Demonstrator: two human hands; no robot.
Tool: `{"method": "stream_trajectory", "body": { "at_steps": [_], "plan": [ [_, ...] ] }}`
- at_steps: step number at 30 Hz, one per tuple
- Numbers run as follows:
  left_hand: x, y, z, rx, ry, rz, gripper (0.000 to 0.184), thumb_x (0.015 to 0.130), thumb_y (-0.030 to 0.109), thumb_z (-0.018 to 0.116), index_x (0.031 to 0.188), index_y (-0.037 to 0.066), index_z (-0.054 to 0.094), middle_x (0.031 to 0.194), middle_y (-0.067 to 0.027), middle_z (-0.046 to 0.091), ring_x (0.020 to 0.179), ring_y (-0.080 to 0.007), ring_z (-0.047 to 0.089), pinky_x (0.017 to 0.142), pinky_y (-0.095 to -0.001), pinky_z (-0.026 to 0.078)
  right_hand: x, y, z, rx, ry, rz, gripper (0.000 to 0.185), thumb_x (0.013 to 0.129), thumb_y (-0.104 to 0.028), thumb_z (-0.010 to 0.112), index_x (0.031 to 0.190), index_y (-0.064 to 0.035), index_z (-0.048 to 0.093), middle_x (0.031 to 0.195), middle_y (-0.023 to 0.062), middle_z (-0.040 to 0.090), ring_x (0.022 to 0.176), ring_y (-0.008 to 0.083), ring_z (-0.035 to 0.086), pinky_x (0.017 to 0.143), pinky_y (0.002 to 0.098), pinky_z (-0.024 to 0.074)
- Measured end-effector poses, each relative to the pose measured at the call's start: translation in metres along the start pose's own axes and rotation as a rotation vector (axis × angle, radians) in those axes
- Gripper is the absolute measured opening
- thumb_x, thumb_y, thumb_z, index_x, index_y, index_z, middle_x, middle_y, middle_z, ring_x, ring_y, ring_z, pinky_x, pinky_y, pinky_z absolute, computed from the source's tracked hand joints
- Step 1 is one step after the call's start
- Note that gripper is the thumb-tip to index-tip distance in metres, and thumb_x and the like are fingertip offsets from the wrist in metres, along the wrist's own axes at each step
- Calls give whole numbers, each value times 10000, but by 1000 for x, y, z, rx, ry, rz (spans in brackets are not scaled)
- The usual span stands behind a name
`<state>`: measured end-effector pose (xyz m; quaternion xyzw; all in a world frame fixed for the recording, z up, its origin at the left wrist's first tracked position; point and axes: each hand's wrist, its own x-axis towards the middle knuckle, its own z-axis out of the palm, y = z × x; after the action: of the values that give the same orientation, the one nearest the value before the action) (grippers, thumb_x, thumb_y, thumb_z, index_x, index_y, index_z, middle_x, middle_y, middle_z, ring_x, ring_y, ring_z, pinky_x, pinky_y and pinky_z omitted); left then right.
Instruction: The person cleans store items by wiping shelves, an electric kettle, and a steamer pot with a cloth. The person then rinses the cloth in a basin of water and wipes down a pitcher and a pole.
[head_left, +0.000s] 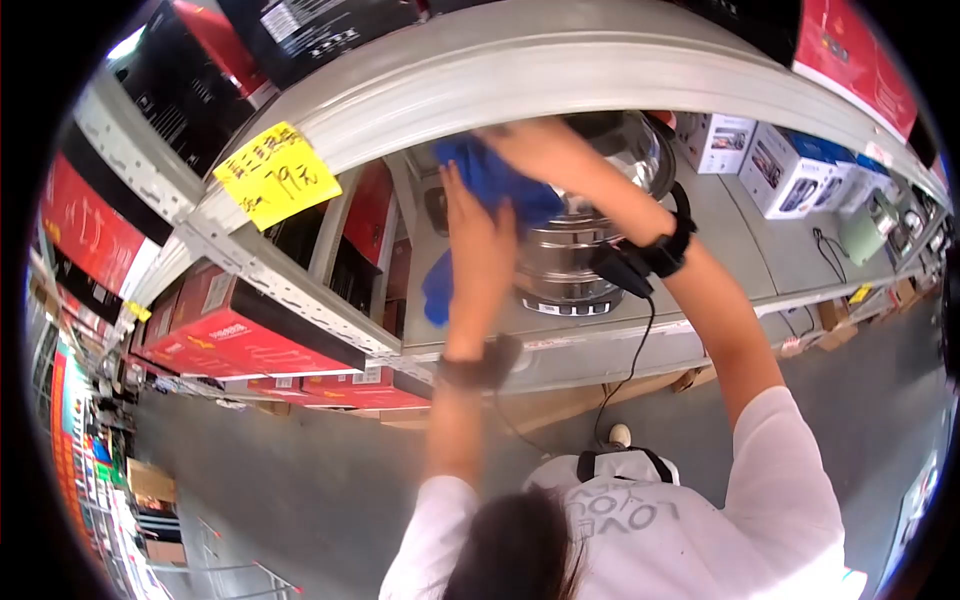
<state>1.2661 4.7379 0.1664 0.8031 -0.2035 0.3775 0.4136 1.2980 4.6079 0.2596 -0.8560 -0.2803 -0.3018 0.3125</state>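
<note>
A bunched blue cloth (515,192) is up against the side of a shiny stainless-steel stacked steamer (565,262) on the shelf. My left hand (480,235) grips the cloth from the near left side, and a loose end hangs below it to the left. My right hand (540,152) reaches across the top of the steamer and has hold of the cloth's upper part, its fingers smeared by motion. The steamer has a row of buttons on its black base. A black wristband with a box and cable (622,270) is by my right wrist.
A metal shelf beam (560,75) runs just above my hands, with a yellow price tag (278,175) on it. White appliance boxes (790,170) and a green kettle-like appliance (868,235) stand to the right. Red boxes (235,325) are stacked on the left.
</note>
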Motion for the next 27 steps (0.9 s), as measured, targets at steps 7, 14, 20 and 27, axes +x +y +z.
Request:
{"method": "stream_trajectory", "body": {
  "at_steps": [7,14,20,27],
  "plan": [
    [57,3,-31,-61,-338,155,374,939,225,547,1176,-63,534,1165,-292,572,1113,-420,537,948,-369,418,-37,52,-57,-334,200,113,300,897,-206,532,1118,-17,606,1090,227,618,1041,410,565,914,435,436],
    [121,-26,20,226,-212,350,406,927,347,541,1073,-26,610,1041,-266,628,1022,-430,565,904,-459,429,-60,136,-39,-795,183,-227,210,797,-173,523,791,-4,649,827,177,651,888,336,606,767,481,466],
    [164,-61,32,368,-432,557,402,931,320,543,1093,-42,607,1100,-263,622,1029,-394,585,929,-427,430,-61,122,-34,-731,312,-127,182,759,-168,558,747,-16,657,810,161,655,842,321,600,771,469,461],
    [170,-75,21,415,-550,576,386,931,274,552,1116,-62,595,1118,-264,617,1030,-373,593,941,-412,427,-59,122,-27,-712,706,-223,151,550,-228,607,505,-83,602,547,75,541,678,281,566,588,442,465]
  ]
}}
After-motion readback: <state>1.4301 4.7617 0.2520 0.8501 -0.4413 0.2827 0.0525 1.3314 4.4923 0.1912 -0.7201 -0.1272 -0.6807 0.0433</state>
